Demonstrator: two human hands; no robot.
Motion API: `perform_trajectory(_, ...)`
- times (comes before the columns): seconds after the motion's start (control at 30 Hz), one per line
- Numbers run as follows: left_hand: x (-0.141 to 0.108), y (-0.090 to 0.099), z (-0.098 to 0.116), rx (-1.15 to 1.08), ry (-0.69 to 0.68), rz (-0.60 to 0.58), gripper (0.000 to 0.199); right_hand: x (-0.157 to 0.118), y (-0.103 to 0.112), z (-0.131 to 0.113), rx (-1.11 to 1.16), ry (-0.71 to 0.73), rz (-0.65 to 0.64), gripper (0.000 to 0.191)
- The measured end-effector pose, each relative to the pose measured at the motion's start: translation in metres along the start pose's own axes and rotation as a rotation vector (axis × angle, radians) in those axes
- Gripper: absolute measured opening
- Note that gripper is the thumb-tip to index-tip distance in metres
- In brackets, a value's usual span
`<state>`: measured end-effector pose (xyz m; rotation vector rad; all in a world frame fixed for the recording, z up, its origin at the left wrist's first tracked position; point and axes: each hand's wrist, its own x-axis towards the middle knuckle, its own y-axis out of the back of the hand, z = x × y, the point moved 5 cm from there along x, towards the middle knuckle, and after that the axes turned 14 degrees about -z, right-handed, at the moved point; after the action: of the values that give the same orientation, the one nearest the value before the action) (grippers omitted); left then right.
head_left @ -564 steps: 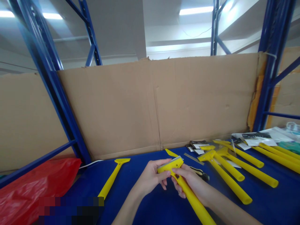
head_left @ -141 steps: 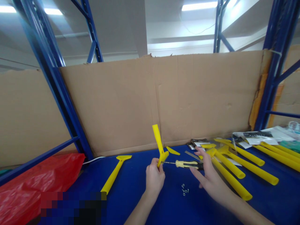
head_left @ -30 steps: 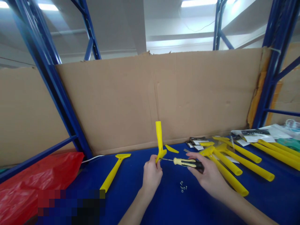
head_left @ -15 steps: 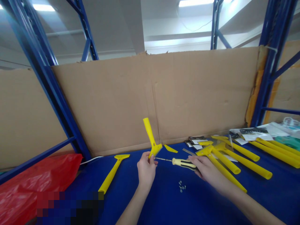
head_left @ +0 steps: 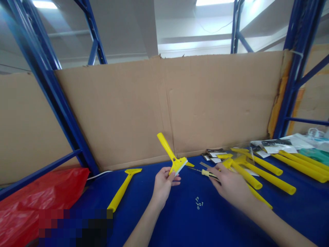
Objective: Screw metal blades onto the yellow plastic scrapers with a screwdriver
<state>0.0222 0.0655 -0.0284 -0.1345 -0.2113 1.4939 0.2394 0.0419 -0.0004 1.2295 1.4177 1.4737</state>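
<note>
My left hand (head_left: 163, 183) grips a yellow scraper (head_left: 168, 151) by its wide head. The handle tilts up and to the left, and a pale strip runs along the head's edge. In my right hand (head_left: 227, 181) is a screwdriver (head_left: 207, 173) with a cream and black handle. Its thin shaft points left towards the scraper head, apart from it. A flat yellow piece (head_left: 190, 164) lies behind the scraper head, partly covered by it. Several small screws and nuts (head_left: 198, 203) lie on the blue surface (head_left: 180, 223) between my forearms.
Several yellow scrapers (head_left: 272, 167) lie at the right, some beside my right hand. Another yellow scraper (head_left: 123, 190) rests at the left. Black and white packets (head_left: 216, 153) lie at the back. A red plastic bag (head_left: 51, 195) fills the left side. A cardboard wall (head_left: 128, 113) stands behind.
The scraper in my left hand has turned, its head now facing more to the right. My right hand has drawn the screwdriver back to the right, away from the scraper.
</note>
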Motion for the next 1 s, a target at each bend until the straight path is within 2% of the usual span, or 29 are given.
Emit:
perform_trajectory(0.07, -0.001, -0.006, -0.002, -0.035, -0.001, -0.062, 0.027, 0.002, -0.009, -0.02, 0.205, 0.239, -0.101, 0.024)
perform_trajectory(0.13, -0.001, -0.008, -0.003, -0.06, -0.012, -0.101, 0.038, 0.007, -0.02, -0.029, 0.348, 0.303, -0.216, 0.017)
perform_trajectory(0.2, -0.001, -0.007, -0.004, -0.069, -0.015, -0.102, 0.042, 0.012, -0.027, -0.031, 0.422, 0.3, -0.286, 0.014)
perform_trajectory(0.33, -0.001, -0.002, -0.003, -0.024, 0.036, -0.054, 0.036, 0.018, -0.03, -0.03, 0.458, 0.302, -0.351, 0.015)
perform_trajectory(0.6, -0.003, 0.01, -0.005, -0.057, 0.135, 0.119, 0.038, 0.019, -0.028, -0.037, 0.41, 0.367, -0.381, 0.012)
perform_trajectory(0.73, 0.0, 0.015, -0.009, -0.132, 0.081, 0.153, 0.032, 0.018, -0.03, -0.035, 0.466, 0.313, -0.378, 0.007)
perform_trajectory(0.8, 0.003, 0.02, -0.008, -0.129, 0.026, 0.175, 0.027, 0.02, -0.032, -0.031, 0.581, 0.274, -0.345, 0.009)
perform_trajectory(0.87, 0.005, 0.026, -0.002, -0.025, -0.105, 0.2, 0.02, 0.023, -0.033, -0.026, 0.697, 0.225, -0.304, 0.009)
perform_trajectory(0.93, 0.003, 0.029, 0.012, 0.205, -0.36, 0.212, 0.016, 0.028, -0.031, -0.022, 0.764, 0.174, -0.273, 0.008)
perform_trajectory(1.0, -0.005, 0.023, 0.027, 0.508, -0.665, 0.186, 0.016, 0.033, -0.026, -0.018, 0.914, 0.119, -0.228, 0.009)
